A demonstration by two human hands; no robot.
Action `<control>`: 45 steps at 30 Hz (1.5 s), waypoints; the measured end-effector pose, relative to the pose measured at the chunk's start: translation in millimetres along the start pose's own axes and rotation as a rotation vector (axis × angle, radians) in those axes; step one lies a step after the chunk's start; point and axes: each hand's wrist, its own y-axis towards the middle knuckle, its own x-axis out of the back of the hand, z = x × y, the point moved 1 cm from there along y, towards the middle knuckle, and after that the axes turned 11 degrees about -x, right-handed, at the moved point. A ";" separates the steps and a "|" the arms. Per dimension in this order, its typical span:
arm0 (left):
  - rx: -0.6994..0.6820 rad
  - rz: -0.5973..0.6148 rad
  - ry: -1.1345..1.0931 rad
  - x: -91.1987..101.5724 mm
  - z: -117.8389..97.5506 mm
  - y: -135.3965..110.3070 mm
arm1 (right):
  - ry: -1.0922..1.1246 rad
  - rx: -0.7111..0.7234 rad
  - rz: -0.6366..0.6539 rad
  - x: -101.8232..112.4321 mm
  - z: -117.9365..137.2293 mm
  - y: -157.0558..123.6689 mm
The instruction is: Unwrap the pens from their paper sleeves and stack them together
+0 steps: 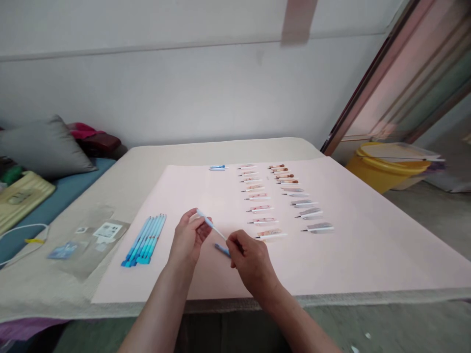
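My left hand (189, 238) pinches one end of a thin white pen refill (210, 223), and my right hand (250, 260) is closed around its other end. A short blue pen piece (222, 250) pokes out under my right hand's fingers. Both hands hover just above a large pale pink sheet (349, 255). To the left lies a bundle of blue pens (145, 239). Beyond my hands, two columns of taken-apart pens (263, 201) with pink and grey caps lie in rows, and a single blue pen (218, 167) rests at the far end.
The pink sheet covers a beige table (154, 157). Empty clear packaging with labels (90, 240) lies at the left. A yellow bucket (386, 169) stands at the right, and a grey pillow (44, 147) and a white cable (22, 235) are at the far left.
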 end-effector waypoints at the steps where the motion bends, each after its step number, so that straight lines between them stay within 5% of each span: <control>1: -0.009 0.016 -0.001 -2.8 1.9 -4.2 | 0.002 0.001 -0.010 -0.9 -0.7 0.7; 9: -0.054 0.109 0.007 -20.8 9.2 -37.4 | 0.158 -0.071 -0.038 -3.5 -6.1 6.0; 22: 0.020 0.221 0.002 -17.3 10.3 -38.8 | 0.730 -0.294 0.073 -9.8 -13.1 14.2; 30: 0.098 0.301 -0.068 -15.3 12.0 -39.9 | 0.756 -0.307 0.069 -8.5 -14.4 17.7; 35: 0.142 0.223 -0.144 -15.8 19.1 -37.8 | 0.735 -0.326 0.064 -10.3 -11.5 18.0; 40: 0.198 0.110 -0.216 -6.4 10.8 -20.5 | 0.578 -0.301 0.062 -3.0 -10.7 19.0; 45: 0.158 -0.052 -0.238 16.1 -14.1 4.8 | -0.215 -0.123 0.013 -1.1 -22.3 15.9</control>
